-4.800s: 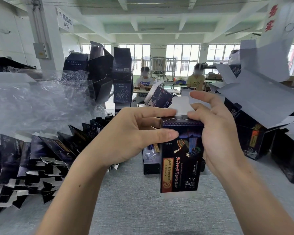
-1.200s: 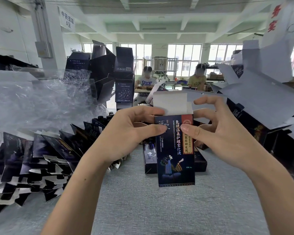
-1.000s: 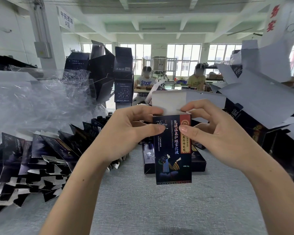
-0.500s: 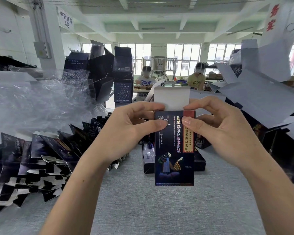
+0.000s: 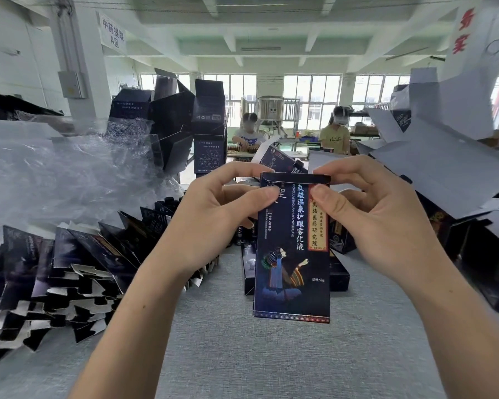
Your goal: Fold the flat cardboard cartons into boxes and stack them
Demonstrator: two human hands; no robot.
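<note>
I hold a dark blue printed carton [image 5: 291, 254] upright above the grey table, its front panel with gold lettering facing me. My left hand [image 5: 213, 214] pinches its top left corner, thumb on the front and fingers over the top edge. My right hand [image 5: 369, 214] pinches the top right corner the same way. The top flap lies folded down across the box's top. A fanned row of flat cartons [image 5: 69, 272] lies at the left. Folded boxes [image 5: 249, 269] lie on the table behind the held one.
Crumpled clear plastic wrap [image 5: 64, 174] is heaped at the left. Dark boxes [image 5: 208, 131] stand stacked behind it. Large open grey-lined cartons [image 5: 444, 174] pile up at the right. Two people work at a far bench. Bare grey table [image 5: 242, 355] lies in front of me.
The white top flap that stood up above the carton has been folded down and closed. Both hands stay at the top corners and the carton hangs a little lower.
</note>
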